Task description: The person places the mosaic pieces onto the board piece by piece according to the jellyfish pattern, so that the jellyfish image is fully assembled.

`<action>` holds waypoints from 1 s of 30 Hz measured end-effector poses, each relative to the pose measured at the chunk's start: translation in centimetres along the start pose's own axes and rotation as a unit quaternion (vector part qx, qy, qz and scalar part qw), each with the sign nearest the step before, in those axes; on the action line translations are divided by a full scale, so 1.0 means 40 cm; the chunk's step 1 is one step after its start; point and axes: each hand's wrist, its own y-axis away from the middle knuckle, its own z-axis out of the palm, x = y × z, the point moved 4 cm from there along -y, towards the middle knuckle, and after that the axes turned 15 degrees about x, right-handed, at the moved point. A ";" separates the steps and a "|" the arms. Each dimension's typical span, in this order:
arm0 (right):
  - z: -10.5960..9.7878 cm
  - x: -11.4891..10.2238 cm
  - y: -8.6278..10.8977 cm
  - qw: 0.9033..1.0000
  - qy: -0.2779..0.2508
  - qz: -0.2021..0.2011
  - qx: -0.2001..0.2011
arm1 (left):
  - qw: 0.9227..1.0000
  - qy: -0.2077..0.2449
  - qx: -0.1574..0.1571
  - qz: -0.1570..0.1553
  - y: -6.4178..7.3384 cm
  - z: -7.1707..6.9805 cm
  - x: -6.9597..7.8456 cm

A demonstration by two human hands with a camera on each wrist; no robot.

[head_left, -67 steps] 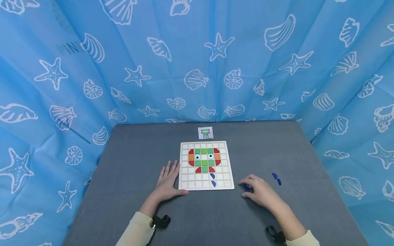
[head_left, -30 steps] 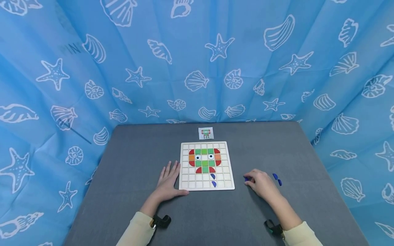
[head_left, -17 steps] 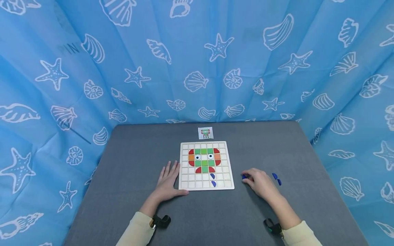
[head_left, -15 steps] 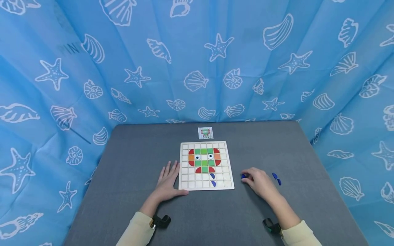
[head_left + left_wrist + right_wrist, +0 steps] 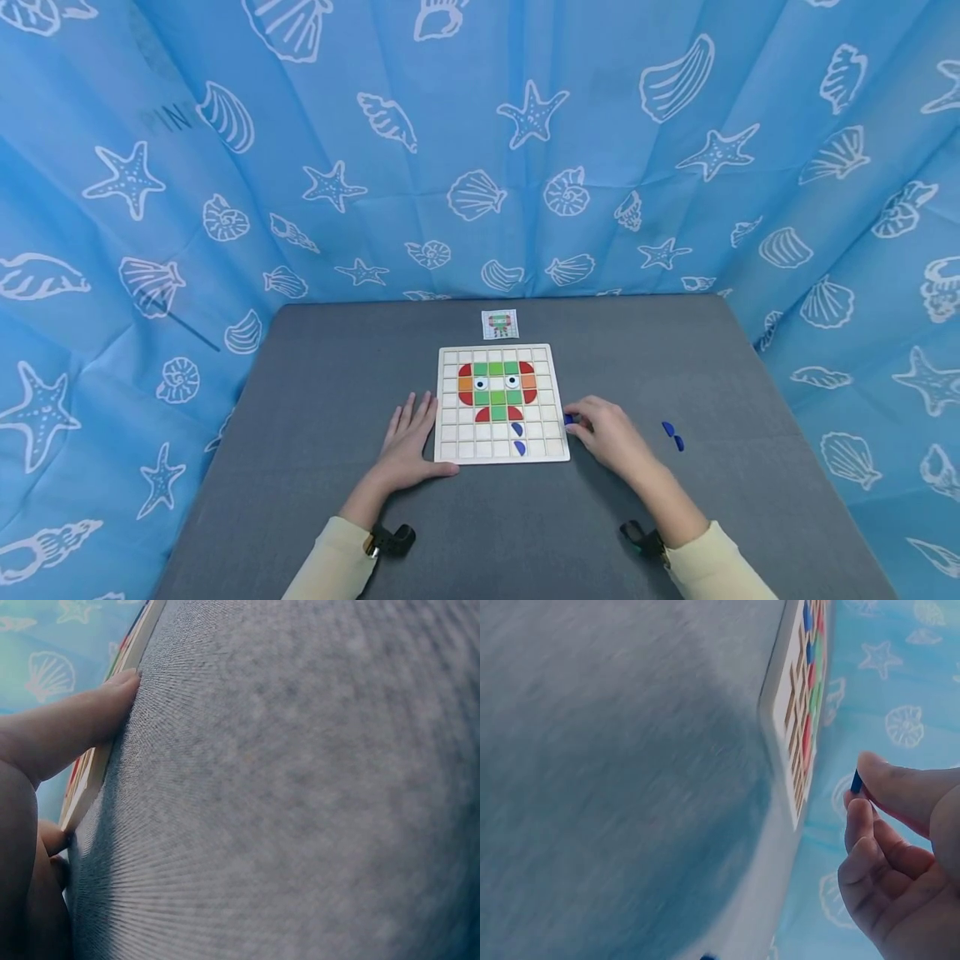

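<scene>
A white square grid board (image 5: 448,451) lies mid-table, bearing red, green and orange tiles (image 5: 498,397) and two eye tiles (image 5: 512,382). Two blue half-round pieces (image 5: 517,429) sit in cells below them. My left hand (image 5: 405,446) lies with fingers spread at the board's left edge, its thumb by the near left corner; the left wrist view shows fingertips against the board's side. Between thumb and fingers, my right hand (image 5: 611,433) pinches a small blue piece (image 5: 857,781), right at the board's right edge in the head view.
Two loose blue half-round pieces (image 5: 673,436) lie on the grey table (image 5: 675,358), right of my right hand. A small picture card (image 5: 499,324) with a similar coloured pattern lies behind the board. Blue shell-print curtains (image 5: 465,125) surround the table's back and sides.
My right hand has closed its fingers on a blue piece and carried it leftward, up to the board's right edge. The left hand and the board have stayed in place.
</scene>
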 end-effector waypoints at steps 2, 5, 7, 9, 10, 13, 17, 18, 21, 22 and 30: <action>0.007 -0.012 -0.007 1.000 -0.001 -0.007 -0.001 | 1.000 0.000 0.001 -0.001 0.000 -0.001 0.001; 0.019 -0.031 -0.015 1.000 -0.001 -0.012 -0.005 | 1.000 -0.002 0.002 -0.001 0.001 -0.002 0.002; 0.028 -0.043 -0.020 1.000 -0.001 -0.013 -0.007 | 1.000 -0.001 0.002 -0.002 0.001 -0.002 0.002; 0.037 -0.056 -0.024 1.000 -0.002 -0.016 -0.009 | 1.000 -0.001 0.001 -0.002 0.002 -0.002 0.002; 0.041 -0.061 -0.025 1.000 -0.003 -0.017 -0.010 | 1.000 0.000 0.001 -0.003 0.002 -0.002 0.002; 0.054 -0.080 -0.031 1.000 -0.006 -0.020 -0.014 | 1.000 0.001 0.001 -0.004 0.002 -0.002 0.001; 0.071 -0.103 -0.038 1.000 -0.006 -0.013 -0.027 | 1.000 -0.004 0.002 -0.001 0.001 0.001 -0.002; 0.076 -0.109 -0.040 0.999 -0.007 -0.012 -0.030 | 1.000 -0.005 0.002 -0.001 0.001 0.002 -0.002; 0.092 -0.125 -0.045 0.999 -0.008 -0.013 -0.035 | 1.000 -0.005 0.001 -0.002 0.001 0.002 -0.003; 0.096 -0.132 -0.046 0.999 -0.010 -0.014 -0.036 | 1.000 -0.004 -0.001 -0.003 0.000 0.002 -0.003; 0.146 -0.172 -0.049 0.998 0.001 -0.036 -0.042 | 1.000 -0.012 -0.008 -0.009 -0.001 -0.002 0.002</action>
